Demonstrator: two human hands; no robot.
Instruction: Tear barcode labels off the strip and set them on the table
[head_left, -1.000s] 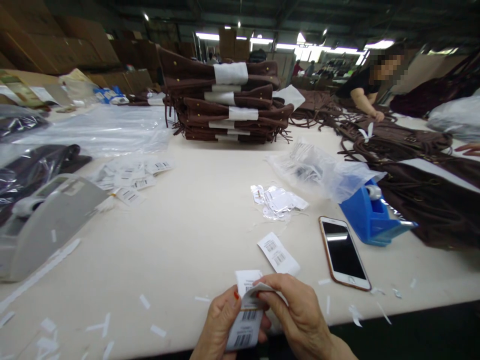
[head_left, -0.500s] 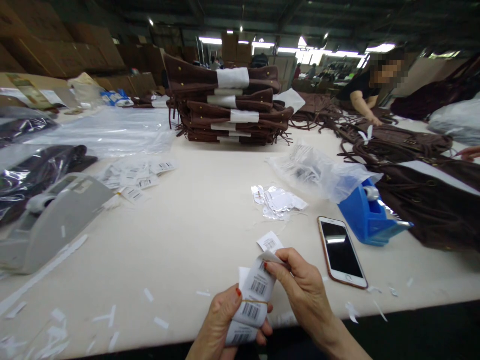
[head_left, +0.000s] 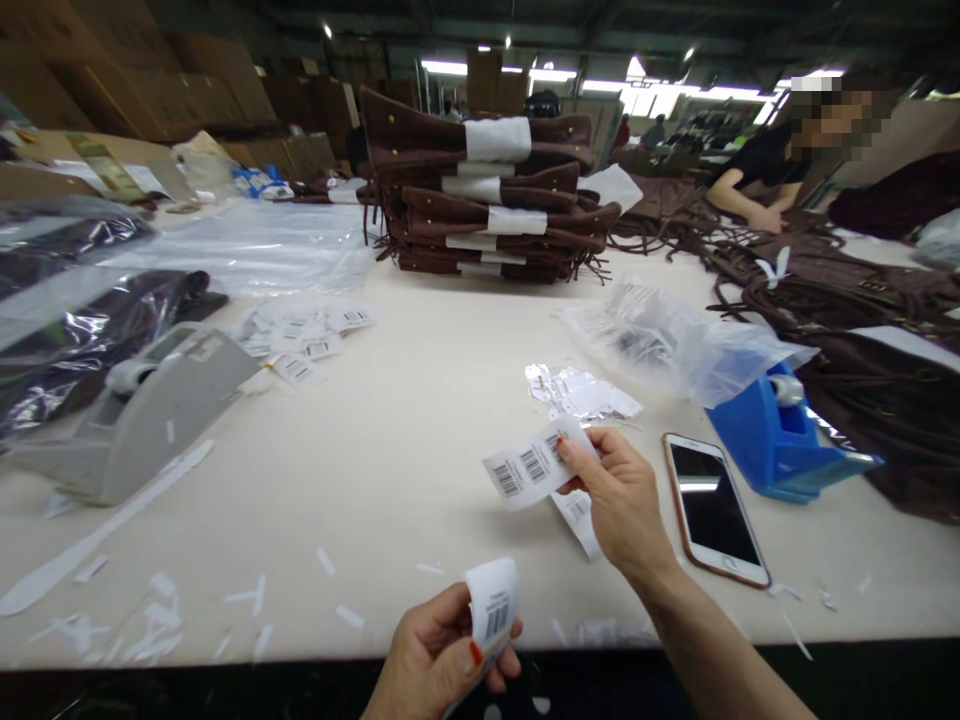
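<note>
Pinched in my right hand [head_left: 619, 495] is a strip of white barcode labels [head_left: 534, 463], stretched out to the left above the table. Part of the strip hangs down below the fingers. Lower and nearer the table's front edge, my left hand [head_left: 450, 645] is closed around a folded bundle of barcode labels [head_left: 495, 605]. A gap separates the two pieces. Just beyond my right hand lies a small pile of white tags [head_left: 581, 393]. A phone [head_left: 716, 510] in a brown case rests to the right of that hand.
A stack of brown bags [head_left: 487, 200] with white paper bands stands at the back. Tape dispensers, one grey [head_left: 165, 410] and one blue [head_left: 780, 440], flank the work area. Clear plastic bags [head_left: 262, 245] lie left. A co-worker [head_left: 757, 190] leans over brown bags at far right.
My right hand has moved up and away with a strip of labels, now apart from the bundle in my left hand. The left hand has dropped slightly. The view has shifted a little.
</note>
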